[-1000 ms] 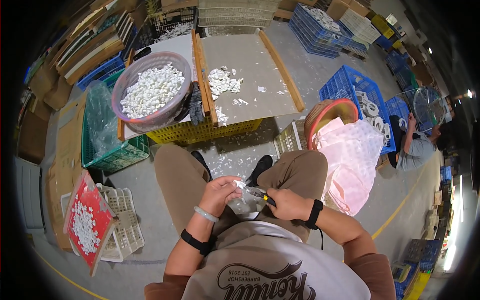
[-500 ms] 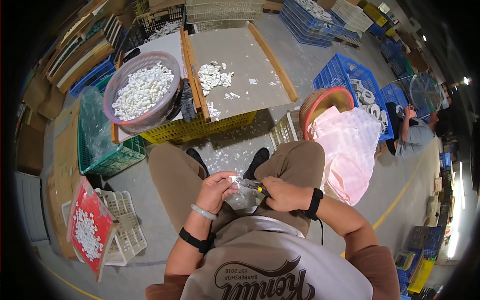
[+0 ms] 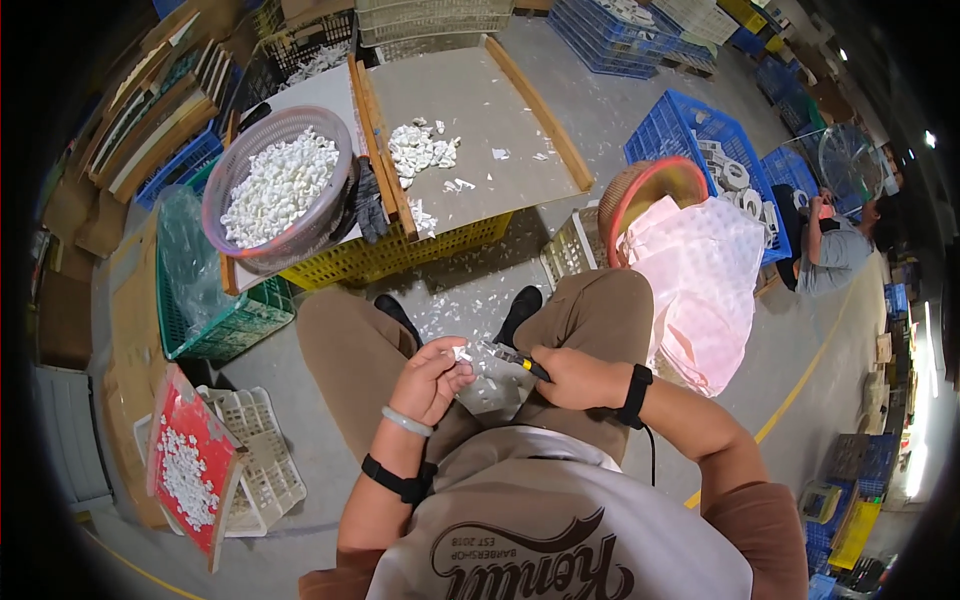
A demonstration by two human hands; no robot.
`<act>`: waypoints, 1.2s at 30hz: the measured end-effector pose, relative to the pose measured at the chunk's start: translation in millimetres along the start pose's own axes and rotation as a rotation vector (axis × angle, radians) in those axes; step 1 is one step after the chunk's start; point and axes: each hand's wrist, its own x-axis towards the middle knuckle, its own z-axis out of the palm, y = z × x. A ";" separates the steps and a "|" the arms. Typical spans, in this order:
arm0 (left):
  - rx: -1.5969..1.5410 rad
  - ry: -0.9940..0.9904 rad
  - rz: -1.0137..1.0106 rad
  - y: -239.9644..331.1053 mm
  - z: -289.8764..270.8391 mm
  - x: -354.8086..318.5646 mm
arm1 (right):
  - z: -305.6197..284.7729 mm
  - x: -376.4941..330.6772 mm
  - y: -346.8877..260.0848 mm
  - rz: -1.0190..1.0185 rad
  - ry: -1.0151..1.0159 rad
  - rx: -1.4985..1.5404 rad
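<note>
Between the fingertips of my left hand (image 3: pixel 430 380) is a small white plastic piece (image 3: pixel 461 353), held up above the gap between my knees. My right hand (image 3: pixel 575 378) grips a pair of cutting pliers (image 3: pixel 520 362) with black and yellow handles. The pliers' jaws point left toward the white piece, a small distance from it. Ahead of my knees, a board (image 3: pixel 470 100) with wooden side strips bears a loose pile of white pieces (image 3: pixel 422 150). To its left stands a round pinkish basket (image 3: pixel 212 215) filled with similar white pieces (image 3: pixel 280 190).
A red wooden tray (image 3: pixel 172 400) of white bits rests on a white crate (image 3: pixel 270 450) at left. On the right are a pink cloth (image 3: pixel 690 290), a red-rimmed basket (image 3: pixel 640 185) and a blue crate (image 3: pixel 690 115). Another person (image 3: pixel 835 250) sits farther right. White scraps litter the floor.
The pliers have drawn back slightly to the right, away from the white piece. My left hand still pinches the piece, and the view has shifted a little.
</note>
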 end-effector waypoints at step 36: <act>-0.051 -0.094 0.042 1.7 8.4 -4.9 | 33.1 -3.0 7.3 -0.186 0.119 0.186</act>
